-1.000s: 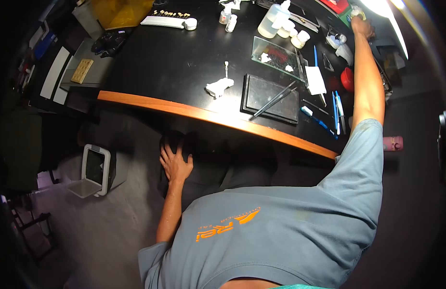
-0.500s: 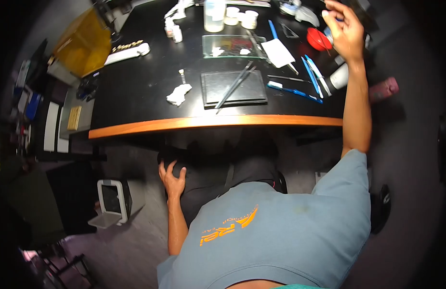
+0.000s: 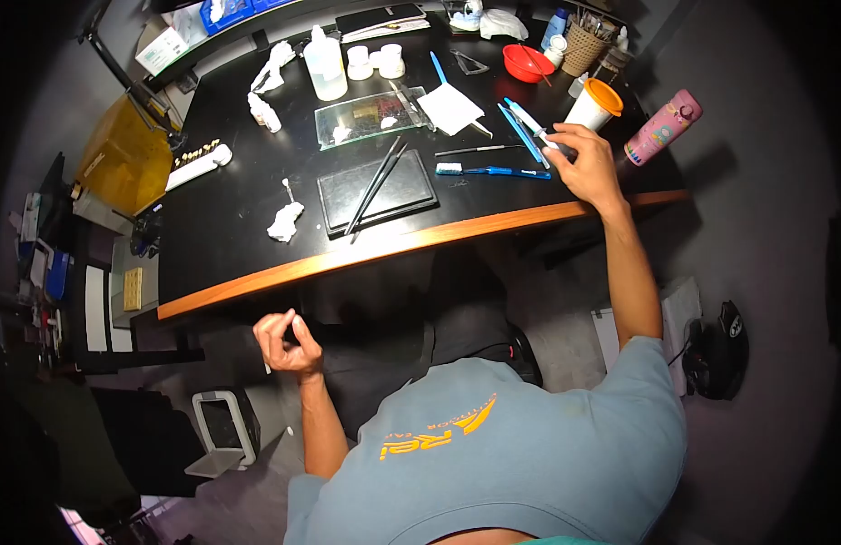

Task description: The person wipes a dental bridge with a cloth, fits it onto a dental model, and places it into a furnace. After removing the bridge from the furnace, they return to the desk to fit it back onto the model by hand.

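Note:
My right hand point(image 3: 586, 165) is over the right side of the black table, thumb and fingers closed around the near end of a slim white-and-blue pen-like tool point(image 3: 527, 116). Beside that tool lies a thin blue stick point(image 3: 522, 134). A blue toothbrush point(image 3: 493, 171) rests just left of the hand. My left hand point(image 3: 289, 345) hovers below the table edge near my lap, fingers curled in toward the thumb; anything inside it is hidden. Tweezers point(image 3: 377, 188) lie across a black rectangular block point(image 3: 411, 189) at the front of the table.
A white cup with an orange rim point(image 3: 595, 104), a pink bottle point(image 3: 664, 127) and a red bowl point(image 3: 528, 64) stand at the right. Further left are a glass plate point(image 3: 357, 120), a clear bottle point(image 3: 325, 68) and crumpled tissue point(image 3: 285, 222). The wooden edge point(image 3: 384, 250) borders the table.
My right hand has come down from above the red bowl to the white-and-blue tool. My left hand has risen off my leg, and its fingers have curled. The view has shifted.

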### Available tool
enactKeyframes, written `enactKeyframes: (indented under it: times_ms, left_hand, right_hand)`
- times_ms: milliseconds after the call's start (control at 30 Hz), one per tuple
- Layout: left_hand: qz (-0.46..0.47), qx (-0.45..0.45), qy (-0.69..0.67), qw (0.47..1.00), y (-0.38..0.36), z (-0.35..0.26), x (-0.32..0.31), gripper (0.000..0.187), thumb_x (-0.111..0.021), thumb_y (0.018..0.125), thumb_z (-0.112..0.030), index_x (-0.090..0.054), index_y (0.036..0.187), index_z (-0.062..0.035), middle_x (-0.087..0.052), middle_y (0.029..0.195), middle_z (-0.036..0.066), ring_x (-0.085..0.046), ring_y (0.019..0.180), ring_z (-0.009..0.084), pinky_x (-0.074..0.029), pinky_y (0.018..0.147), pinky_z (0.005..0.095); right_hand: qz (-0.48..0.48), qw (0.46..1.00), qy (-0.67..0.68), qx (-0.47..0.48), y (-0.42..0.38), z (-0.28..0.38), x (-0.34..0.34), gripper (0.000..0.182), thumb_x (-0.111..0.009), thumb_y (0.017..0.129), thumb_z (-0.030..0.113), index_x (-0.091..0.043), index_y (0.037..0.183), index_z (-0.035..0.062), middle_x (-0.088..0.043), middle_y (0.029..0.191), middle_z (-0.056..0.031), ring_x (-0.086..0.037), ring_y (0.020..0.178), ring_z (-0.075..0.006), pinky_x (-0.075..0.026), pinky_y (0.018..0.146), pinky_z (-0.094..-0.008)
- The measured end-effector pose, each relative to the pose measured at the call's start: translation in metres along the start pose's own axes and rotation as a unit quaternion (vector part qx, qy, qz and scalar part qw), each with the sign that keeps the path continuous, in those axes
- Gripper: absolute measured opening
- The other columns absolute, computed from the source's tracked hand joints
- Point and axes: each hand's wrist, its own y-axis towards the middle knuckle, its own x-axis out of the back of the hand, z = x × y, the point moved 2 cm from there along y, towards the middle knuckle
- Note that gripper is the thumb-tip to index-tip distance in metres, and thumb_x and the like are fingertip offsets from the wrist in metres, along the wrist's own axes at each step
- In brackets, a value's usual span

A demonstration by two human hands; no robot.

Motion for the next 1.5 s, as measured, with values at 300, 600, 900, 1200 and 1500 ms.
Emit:
enactKeyframes:
  times_ms: [300,600,900,1200,1500]
  left_hand:
    - [-0.007,0.091,-0.061,0.994,0.006,-0.026,0.038,0.013,-0.066,0.079,0.003,-0.072,0.089,0.0012,-0.064,0.077,0.010,-0.061,0.074,0.0247,-0.050,0.070,0.0332]
    - [0.358,0.463,0.310,0.749,-0.126,0.044,0.073,0.088,-0.078,0.083,-0.048,-0.041,0.154,-0.0120,-0.035,0.155,0.026,-0.036,0.142,0.0451,-0.025,0.117,0.0595]
    - [0.412,0.505,0.320,0.688,-0.152,0.065,0.042,0.105,-0.074,0.085,-0.054,-0.012,0.165,-0.0260,-0.010,0.165,0.034,-0.021,0.151,0.0513,-0.023,0.120,0.0628]
    - [0.329,0.492,0.204,0.780,-0.150,0.098,0.089,0.079,-0.074,0.088,-0.045,-0.044,0.153,-0.0130,-0.038,0.155,0.031,-0.043,0.142,0.0446,-0.034,0.119,0.0480]
    - [0.242,0.490,-0.191,0.815,-0.021,-0.016,0.177,0.025,-0.055,0.105,-0.025,-0.061,0.115,-0.0028,-0.071,0.111,0.011,-0.068,0.109,0.0214,-0.050,0.100,0.0363]
  right_hand:
    - [-0.007,0.996,-0.072,-0.045,0.023,-0.019,-0.050,0.021,-0.082,0.079,0.013,-0.079,0.096,0.0011,-0.074,0.107,-0.0183,-0.071,0.102,-0.0352,-0.055,0.092,-0.0414]
    - [-0.108,0.993,-0.052,0.011,0.008,0.004,-0.024,0.023,-0.077,0.086,0.013,-0.076,0.105,0.0001,-0.074,0.111,-0.0177,-0.070,0.104,-0.0340,-0.056,0.088,-0.0404]
    - [-0.251,0.945,0.108,0.182,-0.107,0.085,-0.029,0.010,-0.067,0.086,-0.004,-0.074,0.093,-0.0028,-0.072,0.088,-0.0146,-0.069,0.076,-0.0263,-0.055,0.066,-0.0342]
    - [0.255,0.960,0.080,-0.082,-0.271,0.084,-0.176,0.049,-0.073,0.089,0.026,-0.064,0.132,0.0027,-0.052,0.141,-0.0321,-0.047,0.133,-0.0476,-0.038,0.113,-0.0507]
    - [0.395,0.885,0.237,-0.071,-0.232,0.066,-0.081,0.050,-0.065,0.100,0.034,-0.060,0.140,0.0050,-0.057,0.143,-0.0252,-0.056,0.133,-0.0365,-0.041,0.113,-0.0396]
